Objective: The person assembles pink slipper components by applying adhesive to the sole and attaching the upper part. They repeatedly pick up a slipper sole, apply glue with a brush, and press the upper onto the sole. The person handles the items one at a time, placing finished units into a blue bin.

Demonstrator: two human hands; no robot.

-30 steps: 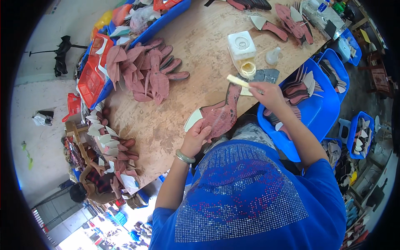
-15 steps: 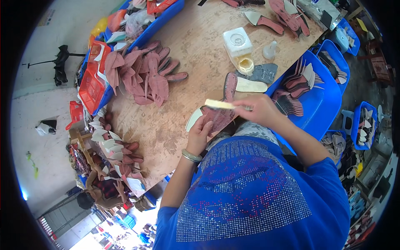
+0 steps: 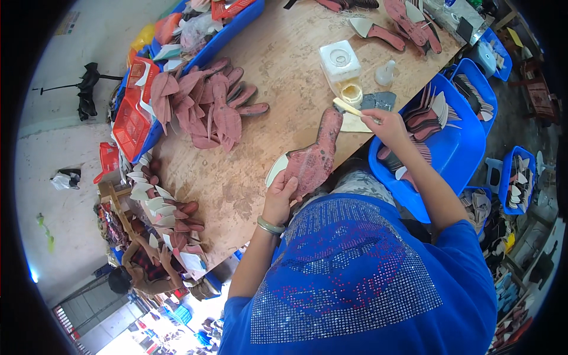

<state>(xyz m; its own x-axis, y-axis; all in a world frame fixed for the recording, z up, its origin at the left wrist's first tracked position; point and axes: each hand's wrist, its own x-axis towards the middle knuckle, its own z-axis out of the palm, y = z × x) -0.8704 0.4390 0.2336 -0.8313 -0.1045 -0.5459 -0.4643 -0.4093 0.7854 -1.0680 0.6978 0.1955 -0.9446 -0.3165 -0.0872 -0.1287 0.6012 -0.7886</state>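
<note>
My left hand grips the wide end of a reddish-brown shoe insole near the table's front edge. A white toe piece sticks out from the insole's left side. In my right hand is a brush with a pale handle, pinched between the fingers. Its head is beyond the insole's narrow end, beside the glue pot, whose round mouth is yellowed. Touching or apart, I cannot tell. A white block with a round hollow adjoins the pot.
Loose insoles are heaped on the wooden table. A dark grey slab and a small squeeze bottle lie by the pot. Blue tubs of insoles stand at right. Another person works at lower left.
My right hand has carried the brush off the insole, right and away from me, to the glue pot. The insole's surface is now uncovered. My left hand keeps its hold.
</note>
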